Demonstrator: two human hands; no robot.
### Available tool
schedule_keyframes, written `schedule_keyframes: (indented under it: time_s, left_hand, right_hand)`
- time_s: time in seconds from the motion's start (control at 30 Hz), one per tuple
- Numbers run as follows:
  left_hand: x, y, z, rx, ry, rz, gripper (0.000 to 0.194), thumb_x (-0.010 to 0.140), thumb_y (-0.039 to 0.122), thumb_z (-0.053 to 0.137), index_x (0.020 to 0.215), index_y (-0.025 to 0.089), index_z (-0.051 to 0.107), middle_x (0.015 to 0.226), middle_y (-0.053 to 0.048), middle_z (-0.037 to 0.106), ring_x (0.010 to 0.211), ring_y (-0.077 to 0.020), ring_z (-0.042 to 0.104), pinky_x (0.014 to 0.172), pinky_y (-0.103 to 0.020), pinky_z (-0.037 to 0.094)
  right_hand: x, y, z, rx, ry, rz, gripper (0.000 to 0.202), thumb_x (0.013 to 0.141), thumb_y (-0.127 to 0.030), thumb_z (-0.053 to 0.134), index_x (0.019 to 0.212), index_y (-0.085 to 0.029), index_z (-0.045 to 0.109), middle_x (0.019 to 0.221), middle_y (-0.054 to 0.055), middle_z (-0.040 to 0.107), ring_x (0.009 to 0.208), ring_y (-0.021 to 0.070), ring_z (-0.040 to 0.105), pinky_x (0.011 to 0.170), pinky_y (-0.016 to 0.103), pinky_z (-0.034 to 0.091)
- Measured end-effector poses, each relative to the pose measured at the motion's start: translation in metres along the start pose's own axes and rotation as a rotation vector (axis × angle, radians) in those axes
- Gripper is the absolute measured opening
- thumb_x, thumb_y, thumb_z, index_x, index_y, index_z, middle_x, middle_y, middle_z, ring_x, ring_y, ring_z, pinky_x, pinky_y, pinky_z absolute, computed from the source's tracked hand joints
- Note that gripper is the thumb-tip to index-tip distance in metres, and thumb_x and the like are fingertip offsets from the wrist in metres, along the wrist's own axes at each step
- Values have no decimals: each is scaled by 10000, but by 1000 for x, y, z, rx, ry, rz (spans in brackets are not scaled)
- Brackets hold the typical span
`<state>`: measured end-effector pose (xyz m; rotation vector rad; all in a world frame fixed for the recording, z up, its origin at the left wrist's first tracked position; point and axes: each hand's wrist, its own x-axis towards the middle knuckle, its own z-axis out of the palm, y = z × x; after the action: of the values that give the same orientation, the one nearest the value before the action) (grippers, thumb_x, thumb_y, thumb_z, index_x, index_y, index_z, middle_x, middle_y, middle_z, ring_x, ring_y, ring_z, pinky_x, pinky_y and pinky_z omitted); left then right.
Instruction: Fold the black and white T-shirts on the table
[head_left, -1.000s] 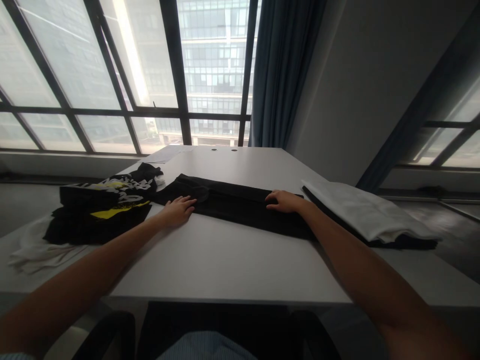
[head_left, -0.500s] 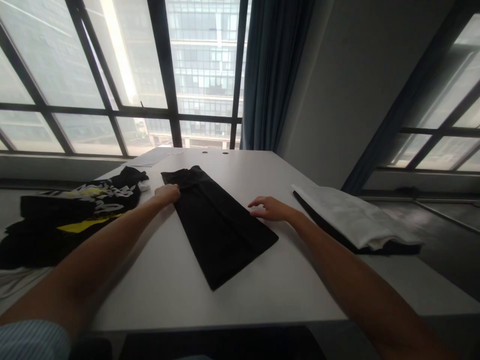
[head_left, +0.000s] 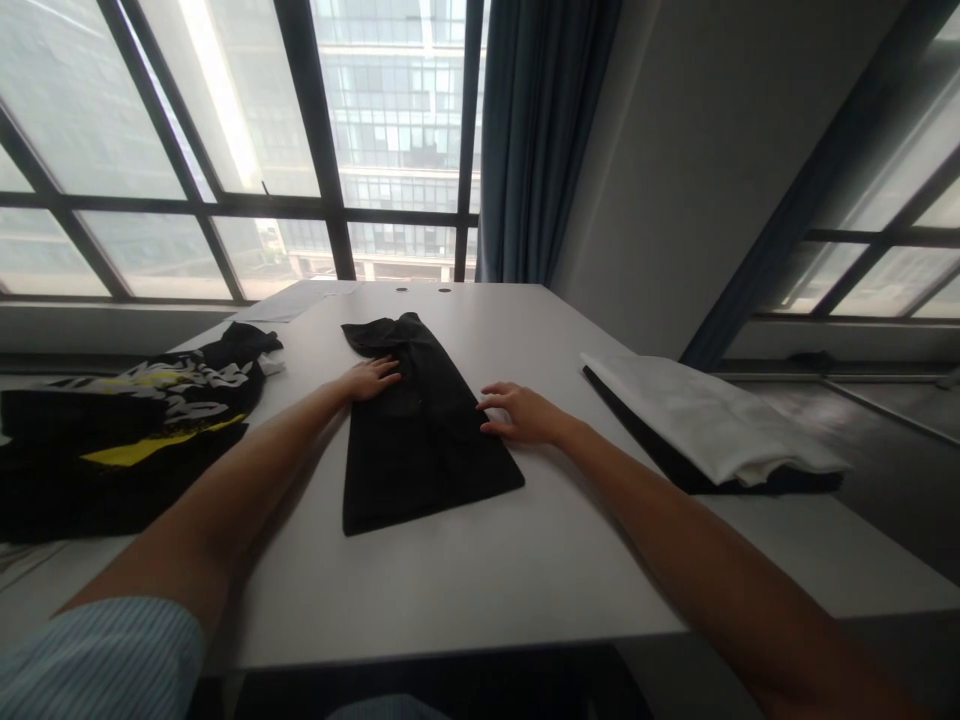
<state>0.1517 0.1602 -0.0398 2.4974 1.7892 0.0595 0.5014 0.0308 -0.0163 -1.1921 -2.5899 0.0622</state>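
A folded black garment [head_left: 412,430] lies lengthwise on the white table in front of me, its wide end nearest me and its narrower, curved end pointing away. My left hand [head_left: 372,379] rests flat on its upper left part with the fingers spread. At the right edge of the cloth is my right hand [head_left: 517,411], fingers apart and slightly curved, the fingertips touching or just beside the fabric. Neither hand grips anything.
To the left, a loose heap of black, white and yellow printed clothes [head_left: 172,400] lies on the table [head_left: 450,590]. A folded white cloth [head_left: 720,415] sits on dark fabric at the right. White paper sheets [head_left: 281,300] lie at the far left, before the windows.
The black garment has turned, its near end swinging left so that it lies straighter to me. My left hand has gone from holding its left edge to lying flat on top.
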Motion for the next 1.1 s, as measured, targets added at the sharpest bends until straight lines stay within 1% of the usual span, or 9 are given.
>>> schedule_keyframes:
  time_s: [0.13,0.2,0.27,0.47,0.6,0.7,0.8,0.97,1.1]
  left_hand:
    - [-19,-26,-10,143,184,-167,672,990,568,324,1548,211,437,1629,-129,379,1446,-356,411,1169,-522,294]
    - [-36,-29,-12,163,182,-172,599,988,517,347,1453,203,557,1549,-127,500,1367,-349,507,1137,-508,355]
    - [-57,-25,-11,112,117,-74,567,987,491,352,1406,203,603,1518,-108,541,1346,-316,536,1135,-456,386]
    - [-125,1,-10,-58,-62,156,782,942,710,359,1547,222,446,1651,-89,344,1523,-307,293,1230,-433,260]
    - [-155,4,-13,-67,-143,142,868,906,802,334,1590,268,364,1689,-82,232,1556,-333,180,1239,-526,170]
    - [-157,4,-10,-61,-122,78,861,937,781,258,1624,261,275,1704,-88,142,1568,-338,113,1227,-593,104]
    - [-142,10,-5,-74,-96,90,828,957,754,237,1627,269,264,1708,-75,116,1573,-328,86,1225,-599,77]
    - [-110,24,-3,-99,-84,119,782,967,710,306,1613,269,304,1699,-87,161,1569,-316,125,1229,-583,72]
    - [-105,27,-5,-77,-30,96,743,973,688,342,1579,259,383,1681,-104,234,1554,-325,195,1228,-583,87]
  right_hand:
    - [4,-19,9,32,20,-89,377,890,-443,722,1207,-240,741,1451,126,588,1308,326,575,1099,506,468]
    - [7,-28,17,56,23,-117,393,910,-454,695,1238,-241,728,1444,124,595,1305,321,579,1094,495,475]
    - [9,-35,23,78,17,-133,396,932,-459,662,1258,-242,719,1429,122,608,1297,310,587,1098,479,474]
    - [12,-38,29,105,-1,-94,419,959,-467,610,1291,-227,700,1427,119,613,1307,300,581,1125,472,449]
    - [13,-41,18,20,-64,-48,415,967,-471,591,1300,-245,691,1434,85,618,1297,290,592,1124,453,447]
    - [15,-42,9,-71,-123,-14,429,969,-499,577,1302,-251,686,1432,71,623,1274,290,611,1101,436,462]
    - [19,-38,4,-167,-124,20,424,973,-524,559,1264,-252,702,1374,79,665,1198,291,658,1032,412,503]
    - [18,-22,7,-287,-97,118,433,970,-544,555,1199,-220,728,1276,130,711,1066,315,709,936,436,535]
    - [14,-16,15,-297,-34,143,408,1012,-487,508,1223,-205,715,1274,147,704,1116,296,686,967,425,511]
